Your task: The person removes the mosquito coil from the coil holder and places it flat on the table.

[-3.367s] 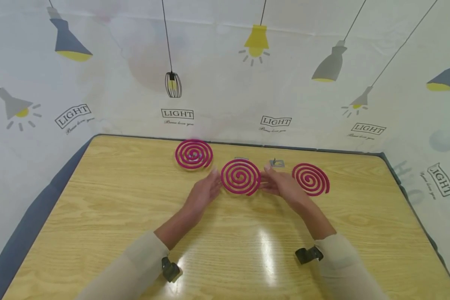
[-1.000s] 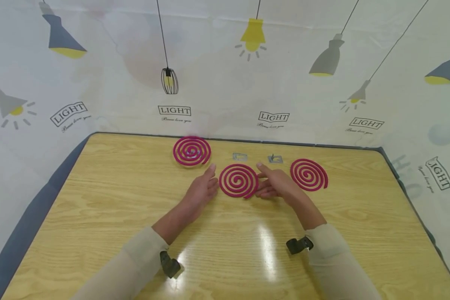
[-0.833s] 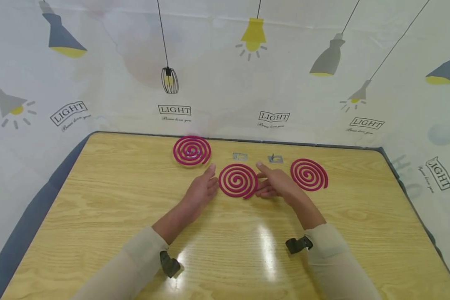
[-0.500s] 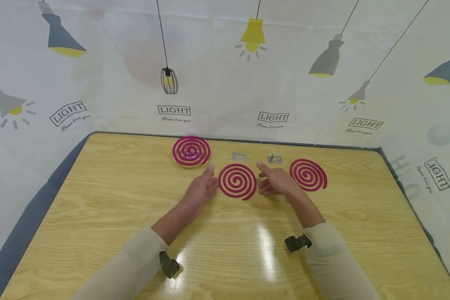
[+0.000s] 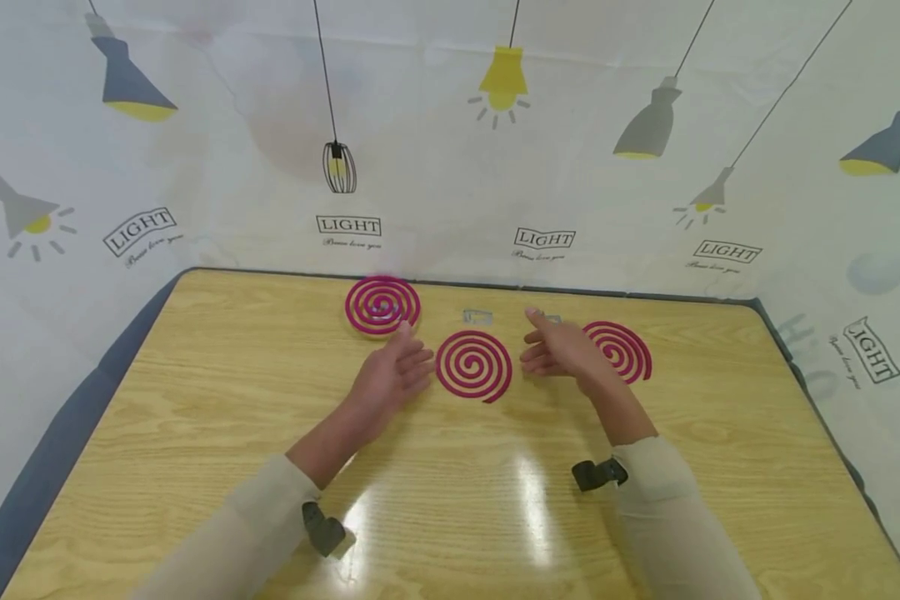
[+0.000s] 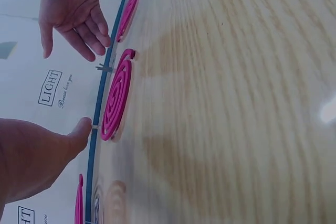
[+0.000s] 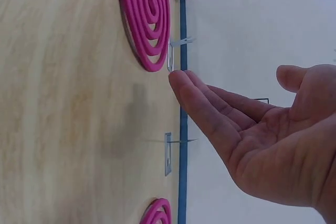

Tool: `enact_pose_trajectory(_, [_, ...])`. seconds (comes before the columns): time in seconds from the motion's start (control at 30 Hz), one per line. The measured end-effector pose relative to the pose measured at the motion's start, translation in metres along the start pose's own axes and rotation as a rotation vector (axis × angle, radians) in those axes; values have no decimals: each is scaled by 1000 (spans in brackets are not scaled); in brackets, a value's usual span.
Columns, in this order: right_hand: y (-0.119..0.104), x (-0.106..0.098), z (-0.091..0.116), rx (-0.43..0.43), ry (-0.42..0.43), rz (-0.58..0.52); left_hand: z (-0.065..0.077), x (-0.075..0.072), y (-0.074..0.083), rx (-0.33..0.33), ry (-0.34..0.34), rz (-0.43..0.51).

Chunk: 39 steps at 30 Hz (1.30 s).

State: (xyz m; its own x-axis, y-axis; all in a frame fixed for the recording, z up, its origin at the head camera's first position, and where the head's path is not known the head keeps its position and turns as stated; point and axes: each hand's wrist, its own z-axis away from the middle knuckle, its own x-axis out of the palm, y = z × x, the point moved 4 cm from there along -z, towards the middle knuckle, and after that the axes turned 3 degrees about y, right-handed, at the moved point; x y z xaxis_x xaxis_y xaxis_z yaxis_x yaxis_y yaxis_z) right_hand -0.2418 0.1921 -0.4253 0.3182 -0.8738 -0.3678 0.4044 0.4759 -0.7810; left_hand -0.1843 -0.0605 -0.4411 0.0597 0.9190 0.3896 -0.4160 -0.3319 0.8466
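A magenta mosquito coil [image 5: 471,362] lies on the table between the two hands. My left hand [image 5: 390,379] is at its left side, fingers extended and palm facing inward. On the other side my right hand [image 5: 566,346] hovers with loosely extended fingers, a small gap from the rim. Neither hand holds anything. A second coil [image 5: 382,305] sits raised on a metal stand at the back left, overlapped by my left thumb in the head view. The third coil [image 5: 621,353], at the right, is partly hidden behind my right wrist.
Behind the middle coil lies a small metal coil stand [image 5: 478,317]. Another stand with an upright prong [image 7: 168,153] is partly covered by my right hand in the head view. The wooden table [image 5: 450,500] ends at a fabric wall [image 5: 435,167] printed with lamps.
The middle coil, earlier between both hands and overlapping its stand, has come nearer to me, leaving that stand visible. Both hands have since drawn away from its edges, the right shifting slightly back.
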Motion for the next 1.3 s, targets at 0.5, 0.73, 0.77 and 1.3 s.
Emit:
enact_pose_trajectory(0.5, [-25, -2, -12, -40, 16, -106, 8, -32, 27, 20, 113, -74])
enact_pose_trajectory(0.73, [-32, -2, -21, -53, 15, -209, 10, -53, 42, 55, 161, -132])
enact_pose_trajectory(0.77, [-33, -2, -22, -54, 19, -216, 10, -55, 45, 56, 165, -145])
enact_pose_trajectory(1.3, [-40, 7, -38, -104, -8, -259, 2, -93, 61, 36, 244, -200])
